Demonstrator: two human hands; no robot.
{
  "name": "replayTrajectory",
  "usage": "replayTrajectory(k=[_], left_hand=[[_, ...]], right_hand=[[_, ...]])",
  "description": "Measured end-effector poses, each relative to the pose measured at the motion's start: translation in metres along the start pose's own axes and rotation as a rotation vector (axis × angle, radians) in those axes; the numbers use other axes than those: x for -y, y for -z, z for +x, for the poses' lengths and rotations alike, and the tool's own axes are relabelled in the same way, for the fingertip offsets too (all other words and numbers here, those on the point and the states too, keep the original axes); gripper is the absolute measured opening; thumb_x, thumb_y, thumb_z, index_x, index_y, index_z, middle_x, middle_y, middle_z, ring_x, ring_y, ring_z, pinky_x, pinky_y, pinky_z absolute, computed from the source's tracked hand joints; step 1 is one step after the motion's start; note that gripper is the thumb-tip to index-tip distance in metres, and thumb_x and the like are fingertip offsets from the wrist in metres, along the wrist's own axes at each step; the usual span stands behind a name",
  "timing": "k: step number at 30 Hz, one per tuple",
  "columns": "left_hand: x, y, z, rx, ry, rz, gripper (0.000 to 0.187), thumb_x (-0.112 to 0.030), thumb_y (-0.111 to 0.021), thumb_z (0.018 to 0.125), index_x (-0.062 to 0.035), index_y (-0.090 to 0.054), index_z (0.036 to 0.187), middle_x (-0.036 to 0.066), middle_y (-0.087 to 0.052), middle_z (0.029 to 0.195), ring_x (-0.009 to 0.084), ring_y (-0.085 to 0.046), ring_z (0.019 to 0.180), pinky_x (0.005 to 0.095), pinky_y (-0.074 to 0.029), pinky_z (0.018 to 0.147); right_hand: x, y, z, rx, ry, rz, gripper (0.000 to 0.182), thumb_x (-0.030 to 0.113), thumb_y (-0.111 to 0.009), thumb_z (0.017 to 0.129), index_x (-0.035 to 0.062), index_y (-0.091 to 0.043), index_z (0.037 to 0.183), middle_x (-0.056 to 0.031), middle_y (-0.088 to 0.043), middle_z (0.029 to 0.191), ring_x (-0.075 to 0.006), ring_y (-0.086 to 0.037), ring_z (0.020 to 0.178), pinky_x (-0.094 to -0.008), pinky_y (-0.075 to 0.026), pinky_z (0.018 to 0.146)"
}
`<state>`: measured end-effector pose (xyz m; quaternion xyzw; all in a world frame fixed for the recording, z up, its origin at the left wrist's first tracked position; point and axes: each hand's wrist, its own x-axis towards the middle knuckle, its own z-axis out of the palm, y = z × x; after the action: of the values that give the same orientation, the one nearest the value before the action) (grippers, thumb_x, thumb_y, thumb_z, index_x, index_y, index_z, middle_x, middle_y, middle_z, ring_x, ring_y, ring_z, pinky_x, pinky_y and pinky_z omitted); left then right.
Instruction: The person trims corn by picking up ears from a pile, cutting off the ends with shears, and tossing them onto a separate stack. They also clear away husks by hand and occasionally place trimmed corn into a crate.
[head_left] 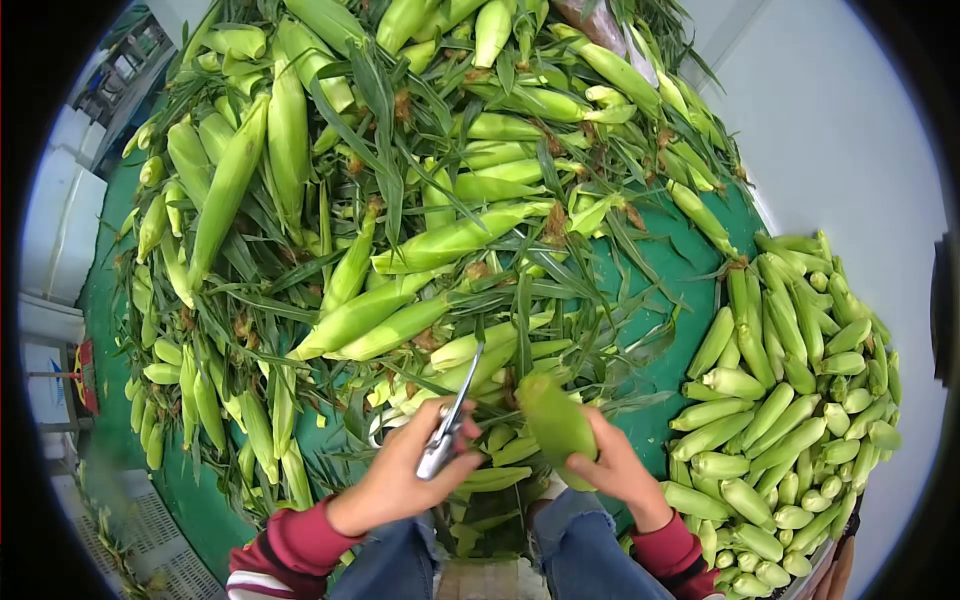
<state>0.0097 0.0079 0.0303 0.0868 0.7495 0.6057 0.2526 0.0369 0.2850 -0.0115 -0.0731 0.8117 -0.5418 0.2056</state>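
My left hand (430, 455) is closed around a knife (445, 430) with a silvery handle, its thin blade pointing up and away from me. In my right hand (615, 465) is a green ear of corn (558, 418) in its husk, slightly blurred. The fingers wrap its right side and lower end, and its upper end tilts left toward the knife. Blade and ear are apart. Just beyond both hands lie husked-in ears (400, 330) and loose leaves. Between my knees, more corn and leaf scraps (490, 478) show partly hidden.
A large heap of leafy corn (290, 140) covers much of the green floor (640, 290) ahead and to the left. At the right, a pile of trimmed ears (780, 420) rests against a white wall (840, 130). A pale perforated crate (160, 540) stands at lower left.
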Motion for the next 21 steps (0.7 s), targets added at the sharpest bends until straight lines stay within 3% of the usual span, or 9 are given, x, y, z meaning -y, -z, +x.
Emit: replayTrajectory(k=[1,4,7,8,14,17,18,21], left_hand=[[-0.004,-0.009,0.006,-0.072,0.028,-0.179,0.052,-0.001,-0.072,0.076,-0.0034,-0.047,0.122,0.011,-0.059,0.103,0.0141,-0.059,0.091,0.028,-0.048,0.077],[-0.012,-0.02,0.014,-0.153,-0.141,-0.11,0.05,-0.004,-0.074,0.078,-0.0031,-0.047,0.121,0.007,-0.06,0.1,0.0086,-0.057,0.087,0.0249,-0.047,0.075],[-0.016,-0.017,0.01,-0.181,-0.221,0.036,0.049,-0.005,-0.074,0.078,-0.0028,-0.048,0.12,0.006,-0.062,0.095,0.0095,-0.059,0.082,0.0251,-0.048,0.072],[-0.01,-0.017,0.009,-0.222,-0.301,0.123,0.052,-0.01,-0.076,0.078,-0.0018,-0.048,0.121,0.008,-0.064,0.093,0.0148,-0.064,0.076,0.027,-0.051,0.067],[-0.009,-0.015,0.003,-0.298,-0.263,0.189,0.046,-0.003,-0.068,0.074,-0.0022,-0.05,0.117,0.006,-0.064,0.094,0.0114,-0.059,0.073,0.0257,-0.049,0.067],[-0.017,-0.009,0.01,-0.246,-0.019,0.137,0.044,-0.003,-0.065,0.073,-0.0019,-0.051,0.115,0.006,-0.064,0.091,0.0125,-0.06,0.075,0.0254,-0.048,0.069],[-0.009,-0.009,0.016,-0.272,-0.05,0.003,0.04,0.001,-0.06,0.074,-0.0023,-0.053,0.114,0.006,-0.063,0.088,0.0137,-0.061,0.076,0.026,-0.048,0.07],[0.0,-0.007,0.028,-0.192,0.32,-0.697,0.04,0.005,-0.056,0.075,-0.0034,-0.054,0.115,0.006,-0.062,0.089,0.0137,-0.061,0.078,0.0262,-0.049,0.07]], right_hand=[[0.001,-0.006,0.002,0.006,0.041,-0.008,0.078,0.024,-0.083,0.069,0.0039,-0.042,0.132,-0.0193,-0.056,0.121,-0.0364,-0.056,0.112,-0.0385,-0.046,0.092],[0.013,-0.025,0.005,-0.024,0.104,-0.046,0.074,0.024,-0.085,0.068,0.0026,-0.045,0.126,-0.0178,-0.053,0.117,-0.0348,-0.054,0.109,-0.0392,-0.045,0.091],[0.016,-0.034,0.007,-0.088,0.176,-0.098,0.072,0.025,-0.087,0.064,0.0022,-0.047,0.12,-0.0172,-0.052,0.11,-0.0357,-0.055,0.1,-0.0407,-0.046,0.085],[0.016,-0.035,0.007,-0.105,0.198,-0.14,0.072,0.026,-0.087,0.064,0.002,-0.047,0.119,-0.0172,-0.052,0.109,-0.0362,-0.054,0.099,-0.0408,-0.046,0.084],[0.019,-0.039,0.01,-0.146,0.235,-0.292,0.074,0.028,-0.087,0.063,0.0012,-0.048,0.119,-0.0169,-0.051,0.106,-0.0365,-0.053,0.096,-0.0412,-0.047,0.08],[0.023,-0.042,0.007,-0.213,0.236,-0.41,0.074,0.029,-0.087,0.063,0.0009,-0.048,0.119,-0.0167,-0.051,0.106,-0.0358,-0.053,0.096,-0.0415,-0.047,0.079],[0.024,-0.043,0.006,-0.238,0.232,-0.46,0.074,0.029,-0.087,0.063,0.0008,-0.048,0.119,-0.0165,-0.051,0.106,-0.0357,-0.053,0.096,-0.0416,-0.047,0.079],[0.024,-0.045,0.004,-0.243,0.197,-0.453,0.072,0.028,-0.086,0.063,0.0005,-0.049,0.119,-0.016,-0.051,0.107,-0.0346,-0.053,0.096,-0.0404,-0.047,0.08]])
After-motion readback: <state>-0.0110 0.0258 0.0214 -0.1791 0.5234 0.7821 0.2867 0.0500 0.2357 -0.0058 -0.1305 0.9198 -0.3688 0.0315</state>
